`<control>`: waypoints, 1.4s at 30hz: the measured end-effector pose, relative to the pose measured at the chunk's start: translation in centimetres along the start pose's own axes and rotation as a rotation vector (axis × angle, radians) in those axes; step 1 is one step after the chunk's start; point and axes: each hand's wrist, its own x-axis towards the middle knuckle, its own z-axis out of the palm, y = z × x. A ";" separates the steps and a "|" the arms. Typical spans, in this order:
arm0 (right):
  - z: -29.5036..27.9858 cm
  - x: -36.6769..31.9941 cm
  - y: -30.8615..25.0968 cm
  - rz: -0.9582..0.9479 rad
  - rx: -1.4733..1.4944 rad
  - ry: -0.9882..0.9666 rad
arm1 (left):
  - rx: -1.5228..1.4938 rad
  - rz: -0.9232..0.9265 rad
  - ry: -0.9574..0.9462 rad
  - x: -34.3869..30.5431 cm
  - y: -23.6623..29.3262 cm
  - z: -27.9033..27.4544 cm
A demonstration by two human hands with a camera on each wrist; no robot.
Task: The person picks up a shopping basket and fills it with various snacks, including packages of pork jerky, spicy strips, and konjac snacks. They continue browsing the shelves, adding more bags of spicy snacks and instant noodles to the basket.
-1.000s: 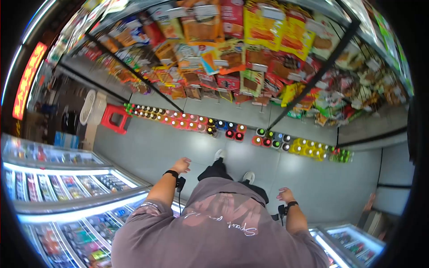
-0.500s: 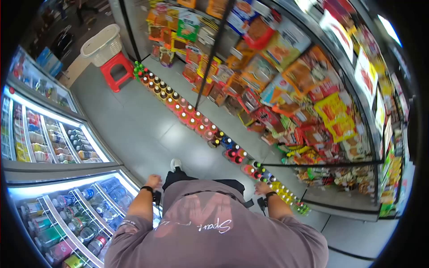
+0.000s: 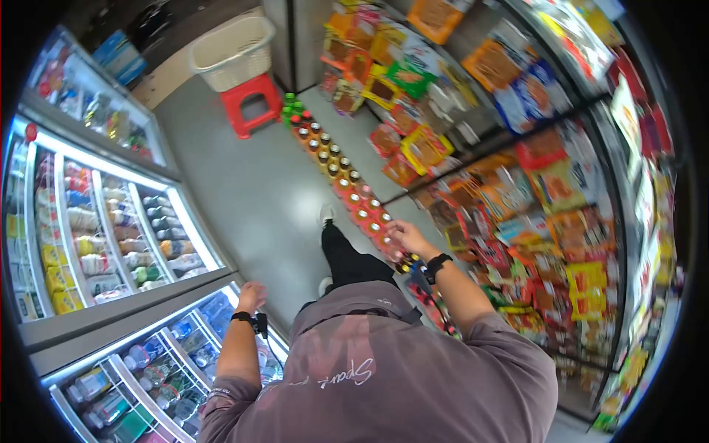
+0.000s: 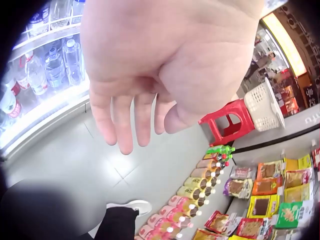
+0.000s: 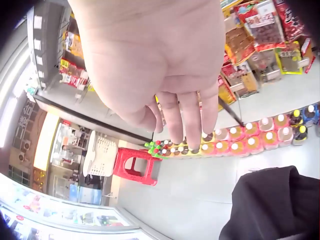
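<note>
My left hand (image 3: 252, 296) hangs beside the lit drinks fridge, holding nothing. In the left wrist view its fingers (image 4: 123, 122) point down, loosely bent, over the grey floor. My right hand (image 3: 406, 236) is out in front of the body and overlaps the row of pink-labelled bottles (image 3: 360, 207) in the head view. The right wrist view shows its palm bare and its fingers (image 5: 189, 117) relaxed. Ahead, a cream plastic basket (image 3: 235, 57) sits on a red stool (image 3: 251, 105) at the far end of the bottle row.
Glass-fronted fridges (image 3: 111, 221) full of bottles line the left side. On the right, a black-framed rack (image 3: 509, 133) carries hanging snack packets (image 3: 587, 288). Several bottles in different colours stand in a line on the floor (image 3: 221, 170) along the rack's base.
The head view has turned and moved toward the stool and basket, which now look nearer. My right hand has swung forward; the left stays low on the fridge side.
</note>
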 end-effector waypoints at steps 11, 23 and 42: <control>-0.6 22.3 -1.4 0.168 0.018 -0.009 | 0.063 -0.185 0.116 3.8 19.1 -7.2; -1.9 26.2 -6.5 0.546 0.125 0.221 | -0.060 0.333 0.310 24.7 56.1 -8.6; 10.7 32.6 -29.4 0.659 0.073 0.451 | 0.046 0.497 0.518 42.5 87.9 -11.5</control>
